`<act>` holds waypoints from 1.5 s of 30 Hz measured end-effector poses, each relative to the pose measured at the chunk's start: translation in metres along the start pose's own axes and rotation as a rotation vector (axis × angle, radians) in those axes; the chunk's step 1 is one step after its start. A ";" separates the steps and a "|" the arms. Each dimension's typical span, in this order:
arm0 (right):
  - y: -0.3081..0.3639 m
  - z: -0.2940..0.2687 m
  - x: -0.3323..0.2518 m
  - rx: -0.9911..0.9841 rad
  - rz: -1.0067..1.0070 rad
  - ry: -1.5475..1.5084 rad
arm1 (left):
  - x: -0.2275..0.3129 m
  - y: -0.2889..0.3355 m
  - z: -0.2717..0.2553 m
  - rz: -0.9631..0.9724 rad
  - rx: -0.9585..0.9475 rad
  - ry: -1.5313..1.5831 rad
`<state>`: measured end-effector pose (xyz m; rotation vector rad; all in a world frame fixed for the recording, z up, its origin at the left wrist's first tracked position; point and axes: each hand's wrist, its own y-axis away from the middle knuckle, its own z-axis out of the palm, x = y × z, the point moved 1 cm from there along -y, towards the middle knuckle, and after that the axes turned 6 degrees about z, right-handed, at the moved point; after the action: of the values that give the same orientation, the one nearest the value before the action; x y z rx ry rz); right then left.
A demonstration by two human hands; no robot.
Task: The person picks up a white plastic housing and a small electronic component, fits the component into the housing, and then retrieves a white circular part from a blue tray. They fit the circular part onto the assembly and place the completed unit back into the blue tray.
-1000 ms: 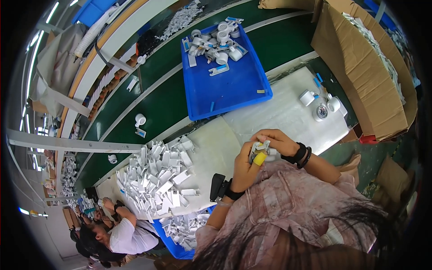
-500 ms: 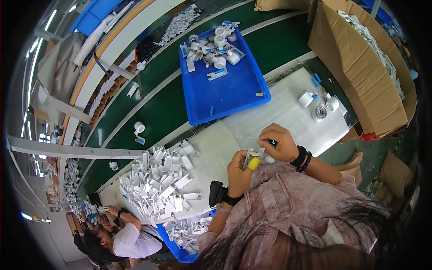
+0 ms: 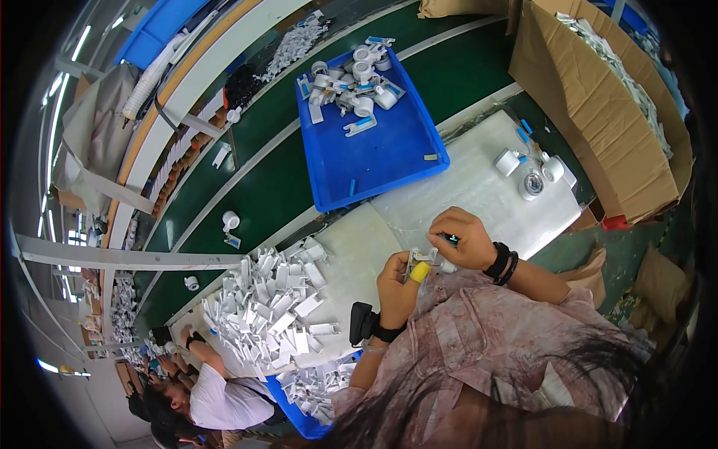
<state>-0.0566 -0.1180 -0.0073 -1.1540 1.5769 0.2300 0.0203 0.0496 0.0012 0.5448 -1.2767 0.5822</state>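
My left hand (image 3: 398, 290), with a yellow cover (image 3: 419, 272) on its thumb, is closed around a small white plastic part (image 3: 425, 255) just in front of my body. Right beside it, my right hand (image 3: 465, 238) has its fingers curled over a small dark object (image 3: 450, 239) with a green glint, whose kind I cannot make out. Its fingertips come close to the white part; whether they touch it is hidden. A round white piece (image 3: 447, 266) shows below the right hand.
A blue tray (image 3: 374, 161) with white round-headed parts lies ahead. To the left is a heap of white plastic pieces (image 3: 277, 299), above a blue bin (image 3: 310, 429). Several round parts (image 3: 532, 184) sit at right, near a large cardboard box (image 3: 591, 112). A co-worker (image 3: 232, 404) sits at lower left.
My hands stay almost in place, the right shifting very slightly toward the left one. At lower left, the co-worker's arm has moved.
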 end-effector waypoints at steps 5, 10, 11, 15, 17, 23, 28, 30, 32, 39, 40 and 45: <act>0.000 0.001 -0.001 0.018 -0.004 -0.003 | -0.002 -0.002 -0.003 -0.052 -0.035 -0.048; 0.001 -0.003 -0.001 0.044 -0.002 0.003 | -0.005 -0.004 -0.004 -0.126 -0.057 -0.058; 0.000 -0.003 -0.001 0.047 0.000 0.004 | -0.008 -0.004 -0.004 -0.096 -0.040 -0.084; -0.001 -0.006 0.003 0.072 -0.010 0.017 | -0.006 -0.002 -0.004 -0.080 -0.038 -0.141; -0.001 -0.006 0.003 0.075 -0.013 0.023 | -0.009 0.000 -0.007 -0.104 -0.030 -0.119; -0.001 -0.005 0.001 0.067 -0.015 0.029 | -0.006 0.003 -0.008 -0.145 -0.014 -0.089; -0.001 -0.005 0.002 0.065 -0.013 0.028 | -0.008 0.002 -0.009 -0.116 -0.024 -0.090; 0.000 -0.005 0.002 0.060 -0.008 0.028 | -0.007 0.002 -0.009 -0.132 -0.021 -0.094; 0.000 -0.005 0.001 0.056 -0.006 0.026 | -0.006 0.003 -0.009 -0.118 -0.030 -0.109; 0.001 -0.006 0.004 0.029 0.007 0.034 | -0.006 0.001 -0.009 -0.158 -0.034 -0.113; 0.001 -0.006 0.004 0.029 0.004 0.039 | -0.007 0.000 -0.009 -0.159 -0.034 -0.113; -0.001 -0.007 0.006 0.029 0.009 0.031 | -0.007 -0.001 -0.006 -0.142 -0.002 -0.050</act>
<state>-0.0601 -0.1265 -0.0092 -1.1331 1.6075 0.1951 0.0244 0.0521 -0.0074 0.6468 -1.2743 0.4513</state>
